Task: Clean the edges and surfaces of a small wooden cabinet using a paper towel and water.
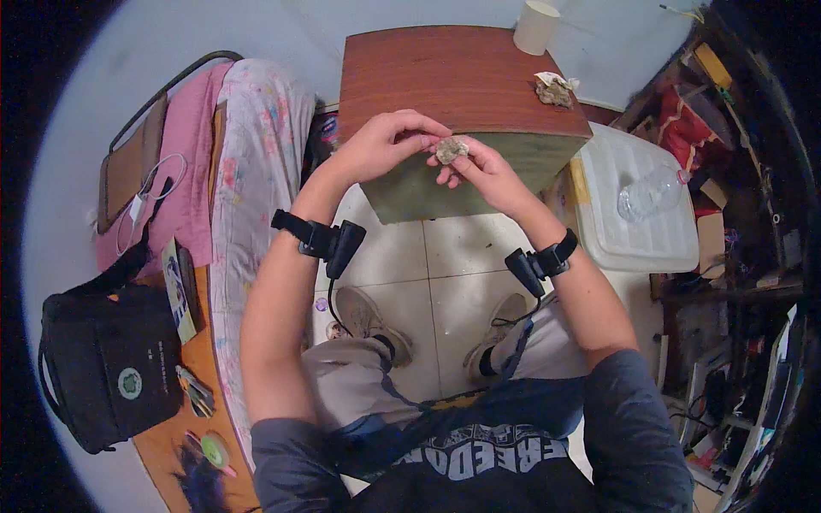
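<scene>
My right hand (482, 168) holds a small, rough, grey-brown lump (451, 149) between thumb and fingers, above the front edge of a reddish-brown wooden cabinet (436, 77). My left hand (399, 142) is bent beside the lump, its thumb and fingertips close together at the lump's left side; whether they pinch a piece of it is too small to tell. A larger, rough brown clump (553, 95) with white paper-like scraps on it lies at the cabinet's right edge. Behind that clump stands a white cylinder (536, 27), perhaps a paper roll or cup.
A translucent plastic storage box (641, 247) stands right of the cabinet, with a clear plastic bottle (649, 193) lying on its lid. Cluttered shelves line the far right. At left are a floral-covered bed (256, 141) and a black bag (109, 365). Tiled floor (430, 250) shows below my hands.
</scene>
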Demonstrator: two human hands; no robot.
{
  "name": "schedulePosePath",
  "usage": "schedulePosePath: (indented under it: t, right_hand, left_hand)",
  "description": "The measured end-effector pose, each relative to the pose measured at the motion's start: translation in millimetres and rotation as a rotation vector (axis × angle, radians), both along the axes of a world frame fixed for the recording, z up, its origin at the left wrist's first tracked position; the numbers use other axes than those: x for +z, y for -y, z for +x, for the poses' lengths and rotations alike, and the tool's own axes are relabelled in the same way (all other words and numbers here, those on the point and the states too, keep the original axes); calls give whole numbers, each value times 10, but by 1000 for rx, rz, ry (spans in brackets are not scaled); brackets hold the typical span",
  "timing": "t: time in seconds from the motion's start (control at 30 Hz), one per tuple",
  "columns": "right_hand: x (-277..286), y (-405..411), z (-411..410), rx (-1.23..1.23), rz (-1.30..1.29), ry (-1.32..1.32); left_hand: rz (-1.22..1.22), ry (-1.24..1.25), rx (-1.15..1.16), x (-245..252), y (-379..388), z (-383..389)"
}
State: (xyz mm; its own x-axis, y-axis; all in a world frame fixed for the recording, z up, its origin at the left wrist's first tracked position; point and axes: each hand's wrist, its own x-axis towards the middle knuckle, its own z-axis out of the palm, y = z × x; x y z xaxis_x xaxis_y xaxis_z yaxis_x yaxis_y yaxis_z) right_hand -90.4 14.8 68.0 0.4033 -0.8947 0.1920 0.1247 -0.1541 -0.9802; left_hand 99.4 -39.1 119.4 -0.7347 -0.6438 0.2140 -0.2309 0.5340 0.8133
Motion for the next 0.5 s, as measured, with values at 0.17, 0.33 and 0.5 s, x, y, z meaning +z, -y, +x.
schedulePosePath:
  t: [0.17, 0.33, 0.5]
  right_hand:
    - [3, 29, -194, -13, -43, -39]
    - [0, -2, -376, -21, -18, -65]
    - [-24, -124, -616, -112, 27, -136]
  left_hand:
    - [56, -33, 22, -72, 57, -241]
    - [66, -62, 58, -148, 73, -442]
    - [126, -69, 19, -241, 65, -680]
